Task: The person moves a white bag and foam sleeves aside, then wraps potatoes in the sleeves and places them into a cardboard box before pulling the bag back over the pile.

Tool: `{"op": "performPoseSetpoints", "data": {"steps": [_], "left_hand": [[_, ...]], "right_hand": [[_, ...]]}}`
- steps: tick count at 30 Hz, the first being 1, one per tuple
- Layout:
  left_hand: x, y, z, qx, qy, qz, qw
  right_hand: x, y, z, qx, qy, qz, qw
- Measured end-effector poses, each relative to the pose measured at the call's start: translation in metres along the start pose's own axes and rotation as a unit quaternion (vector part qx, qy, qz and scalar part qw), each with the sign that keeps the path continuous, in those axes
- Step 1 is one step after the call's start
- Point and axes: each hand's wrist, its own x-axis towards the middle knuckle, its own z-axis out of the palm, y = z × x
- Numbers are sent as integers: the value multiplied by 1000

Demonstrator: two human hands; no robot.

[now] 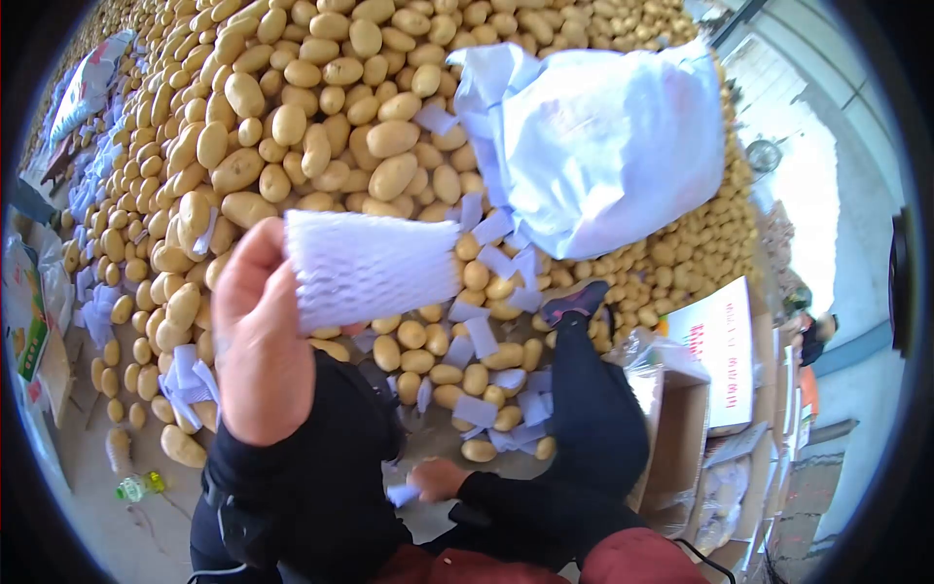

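My left hand [258, 331] is raised in front of the potato pile, its fingers closed on one end of a white foam net sleeve [375, 271]. The sleeve lies flattened and points to the right. Lower down, close to my lap, my right hand [438, 480] has its fingers closed on a small white foam piece [401, 494]. Potatoes [389, 141] fill the view behind the sleeve. Loose foam net sleeves [482, 336] are scattered over the potatoes between my legs.
A large white sack [603, 146] rests on the pile. To my right stand an open cardboard box [678, 438] and a white printed carton [720, 355]. A plastic bottle [141, 485] lies on the floor at left. My shoe [576, 302] touches the pile.
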Motion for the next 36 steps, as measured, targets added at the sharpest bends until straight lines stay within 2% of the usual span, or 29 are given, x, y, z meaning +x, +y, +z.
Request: {"op": "performPoseSetpoints", "data": {"steps": [1, 2, 4, 5, 7, 9, 12, 14, 17, 21, 24, 26, 28, 30, 31, 33, 35, 36], "left_hand": [[2, -3, 7, -40, -10, -4, 999], [4, -5, 14, -78, -21, -8, 997], [6, -12, 25, -112, -36, -39, 992], [9, -16, 33, -175, -57, -52, 982], [12, -19, 50, -204, -52, -56, 976], [14, -29, 55, -218, -45, -80, 972], [7, -29, 58, -169, -18, -94, 981], [7, -40, 48, -134, -72, -114, 982], [-2, -44, 52, -63, -59, -86, 993], [3, -59, 59, -31, -66, -98, 993], [0, -63, 62, -34, -93, -120, 988], [-6, -60, 60, -15, -120, -124, 985], [-9, -58, 57, -6, -96, -120, 988], [-7, -55, 40, 12, -74, -157, 985], [-5, -49, 34, 61, -6, -177, 982], [13, -72, -7, 138, 133, -199, 961], [28, -77, -26, 165, 208, -193, 945], [34, -68, -20, 180, 192, -180, 948]], "right_hand": [[-21, 16, -12, -42, 240, -32, 969], [-45, 18, -36, -87, 464, -71, 878], [-89, -6, -82, -120, 496, 213, 833], [-96, -9, -83, -132, 499, 221, 827], [-93, -14, -77, -10, 328, 243, 913], [-71, -27, -46, 10, 224, 221, 949], [-34, -47, 5, -4, 156, 190, 969], [-20, -56, 32, -3, 120, 170, 978], [-12, -60, 61, 7, 80, 142, 987], [-14, -52, 69, 33, 60, 112, 991], [-21, -22, 39, 61, 104, 123, 985], [-32, 19, -2, 76, 201, 164, 963], [-46, 70, -46, 84, 317, 216, 920], [-55, 112, -74, 102, 370, 247, 890], [-59, 130, -87, 102, 392, 262, 876], [-40, 137, -93, 103, 357, 242, 896], [-17, 109, -67, 104, 266, 177, 942], [-6, 86, -46, 107, 206, 134, 963]]}}
